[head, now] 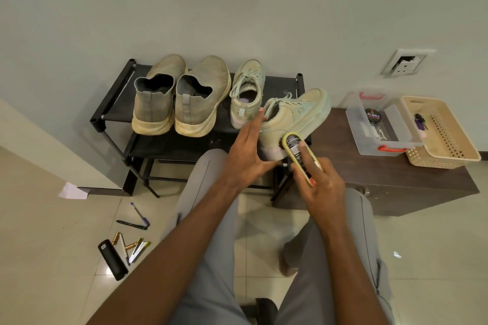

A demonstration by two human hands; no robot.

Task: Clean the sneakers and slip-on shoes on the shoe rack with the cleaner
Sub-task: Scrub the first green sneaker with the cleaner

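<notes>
**Brushing the heel side of the raised sneaker**

Head view (only view):

- Right hand [320,179] grips the cleaner [299,157], a yellow-edged brush/applicator w/ a black label on its back. Fingers curl round the near end, index laid along the back. Far end is pressed on the lower side of the raised sneaker [293,119], near heel & sole edge.
- Left hand [247,152] is flat, fingers straight, braced vs the sneaker's heel/collar side; it grips nothing, just props. Fingertip reaches up by the laces.
- That sneaker is tilted, toe up & away, sitting at the right end of the shoe rack [113,105], partly over the rack edge.
- Its mate [248,92] stands upright on the rack just behind-left. The slip-on shoes [179,103], a pair, sit side by side at the rack's left, heels toward the camera, soles look grubby; not yet handled, as far as I can judge.

How to do this step well (judgement):

- Keep the left palm firm so the shoe doesn't slide off the rack end under brush pressure.
- Short strokes along the sole seam, cleaner face flat, not on its edge.
- Turn the shoe w/ the left hand to reach toe & far side.

Nearby: dark cabinet [383,166] w/ a clear box [356,124] holding a polish tin [372,116], touching a beige basket [449,145]. Pens [137,216] lie on the floor.
</notes>
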